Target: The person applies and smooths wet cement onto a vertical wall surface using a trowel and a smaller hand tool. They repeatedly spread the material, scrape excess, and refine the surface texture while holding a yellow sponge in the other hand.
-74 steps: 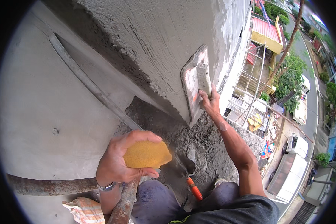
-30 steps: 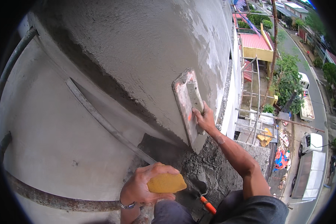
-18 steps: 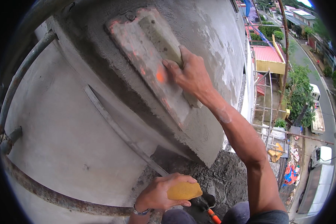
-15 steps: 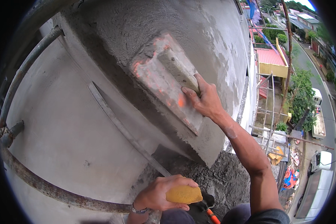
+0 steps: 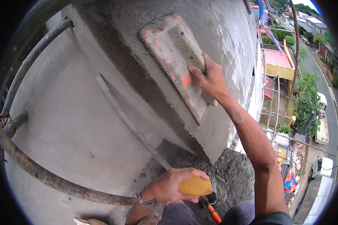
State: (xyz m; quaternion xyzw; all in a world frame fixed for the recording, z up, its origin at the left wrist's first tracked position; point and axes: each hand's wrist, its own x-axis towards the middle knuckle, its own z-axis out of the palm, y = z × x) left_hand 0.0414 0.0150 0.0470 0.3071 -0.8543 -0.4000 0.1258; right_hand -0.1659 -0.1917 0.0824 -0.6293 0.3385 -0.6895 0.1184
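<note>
My right hand is closed round the handle of a flat, worn plastering float flecked with orange. The float lies against wet grey render on the wall, just in from its lower edge. Low in the view, my left hand grips a yellow sponge, apart from the wall. Below the sponge, a trowel with an orange handle rests by my knees, its blade partly hidden. Wet mortar is heaped under the corner of the rendered wall.
A long straight bar leans along the smooth grey wall at the left. Rusty scaffold pipes curve round the left and lower side. At the right there is a drop to a street with parked trucks.
The float has slid upward along the render and turned a little, with my right hand still on its handle. My left hand has shifted slightly right with the sponge; the view has also moved slightly.
</note>
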